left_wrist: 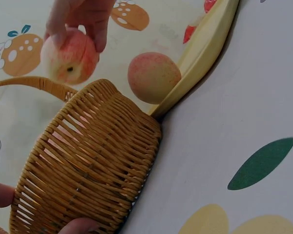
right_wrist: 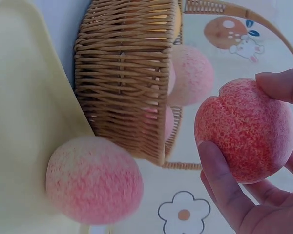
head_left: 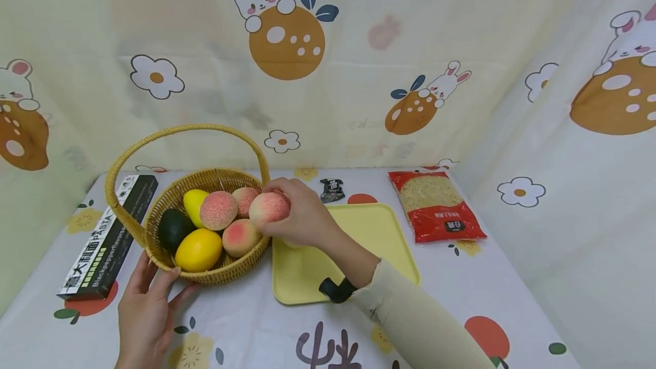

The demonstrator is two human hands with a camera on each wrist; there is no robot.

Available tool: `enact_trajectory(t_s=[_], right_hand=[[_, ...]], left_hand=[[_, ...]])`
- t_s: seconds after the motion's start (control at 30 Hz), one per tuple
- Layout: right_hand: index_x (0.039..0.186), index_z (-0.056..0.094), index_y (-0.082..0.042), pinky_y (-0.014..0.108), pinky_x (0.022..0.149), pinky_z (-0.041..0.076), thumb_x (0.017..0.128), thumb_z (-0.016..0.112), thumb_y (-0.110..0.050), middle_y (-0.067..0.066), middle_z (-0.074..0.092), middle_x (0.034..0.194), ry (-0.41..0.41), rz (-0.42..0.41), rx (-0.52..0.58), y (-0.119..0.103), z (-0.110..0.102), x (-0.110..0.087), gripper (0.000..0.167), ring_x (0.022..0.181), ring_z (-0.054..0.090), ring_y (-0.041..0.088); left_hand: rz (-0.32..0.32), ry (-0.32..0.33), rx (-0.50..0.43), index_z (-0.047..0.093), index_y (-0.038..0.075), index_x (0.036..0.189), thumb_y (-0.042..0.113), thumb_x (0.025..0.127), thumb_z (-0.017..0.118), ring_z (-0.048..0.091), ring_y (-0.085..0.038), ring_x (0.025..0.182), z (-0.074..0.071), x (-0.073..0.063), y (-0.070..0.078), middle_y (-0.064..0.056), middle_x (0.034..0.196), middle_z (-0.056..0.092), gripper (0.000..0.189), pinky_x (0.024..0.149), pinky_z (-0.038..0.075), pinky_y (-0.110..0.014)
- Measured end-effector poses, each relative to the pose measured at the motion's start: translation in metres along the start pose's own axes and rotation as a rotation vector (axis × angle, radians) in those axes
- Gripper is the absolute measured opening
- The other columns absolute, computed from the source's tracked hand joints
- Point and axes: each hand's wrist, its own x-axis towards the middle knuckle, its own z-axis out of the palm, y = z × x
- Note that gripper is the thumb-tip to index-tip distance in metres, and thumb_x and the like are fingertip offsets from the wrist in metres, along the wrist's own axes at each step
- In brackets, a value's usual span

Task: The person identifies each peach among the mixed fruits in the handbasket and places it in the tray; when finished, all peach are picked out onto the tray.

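Note:
My right hand [head_left: 302, 212] grips a pink peach [head_left: 269, 208] between thumb and fingers, above the right rim of the wicker basket [head_left: 233, 273]. At the basket's near left side, my left hand [head_left: 146, 306] holds the wicker wall, thumb up by the rim. Inside the basket lie several peaches [head_left: 218, 210], a yellow lemon [head_left: 199, 250], another yellow fruit [head_left: 195, 207] and a dark green avocado [head_left: 175, 230]. One more peach [right_wrist: 94, 180] sits on the yellow tray [head_left: 353, 295] beside the basket; in the head view my right hand mostly hides it.
Left of the basket lies a long black-and-white pasta box [head_left: 107, 238]. A red pasta bag [head_left: 437, 206] is at the right, beyond the tray. Behind the tray is a small black wrapped packet [head_left: 332, 191]. The basket's tall handle [head_left: 187, 128] arches over the fruit.

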Motion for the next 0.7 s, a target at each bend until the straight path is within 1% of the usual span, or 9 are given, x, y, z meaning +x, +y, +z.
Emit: enact_trajectory(t_s=[0.17, 0.37, 0.53, 0.7], right_hand=[[0.128, 0.067, -0.018, 0.039, 0.090, 0.061, 0.077, 0.089, -0.023, 0.003, 0.066, 0.131, 0.048, 0.004, 0.051, 0.007, -0.012, -0.010, 0.056, 0.112, 0.063, 0.021], [0.129, 0.066, -0.017, 0.034, 0.085, 0.061, 0.075, 0.089, -0.014, 0.004, 0.066, 0.130, 0.079, 0.042, 0.090, 0.018, -0.029, -0.024, 0.059, 0.106, 0.064, 0.024], [0.131, 0.064, -0.017, 0.033, 0.081, 0.061, 0.078, 0.089, -0.015, 0.003, 0.066, 0.131, 0.083, 0.086, 0.111, 0.036, -0.043, -0.042, 0.059, 0.105, 0.063, 0.026], [0.133, 0.063, -0.018, 0.031, 0.077, 0.062, 0.079, 0.091, -0.021, 0.005, 0.065, 0.132, 0.086, 0.177, 0.118, 0.062, -0.051, -0.062, 0.061, 0.104, 0.063, 0.029]], left_hand=[[0.004, 0.001, 0.006, 0.025, 0.055, 0.162, 0.015, 0.106, 0.060, 0.038, -0.033, 0.153, 0.000, 0.001, 0.002, 0.010, 0.178, 0.017, 0.077, 0.092, 0.062, -0.044], [0.025, 0.004, 0.019, 0.027, 0.054, 0.162, 0.014, 0.106, 0.059, 0.039, -0.033, 0.154, -0.001, 0.000, 0.002, 0.009, 0.178, 0.018, 0.076, 0.091, 0.062, -0.043], [0.030, 0.007, 0.017, 0.028, 0.055, 0.161, 0.014, 0.105, 0.061, 0.039, -0.034, 0.154, 0.000, 0.000, 0.001, 0.008, 0.178, 0.018, 0.077, 0.092, 0.062, -0.043], [0.025, 0.007, 0.019, 0.027, 0.054, 0.162, 0.013, 0.104, 0.061, 0.040, -0.035, 0.153, -0.001, 0.000, -0.001, 0.005, 0.179, 0.017, 0.078, 0.092, 0.062, -0.044]])
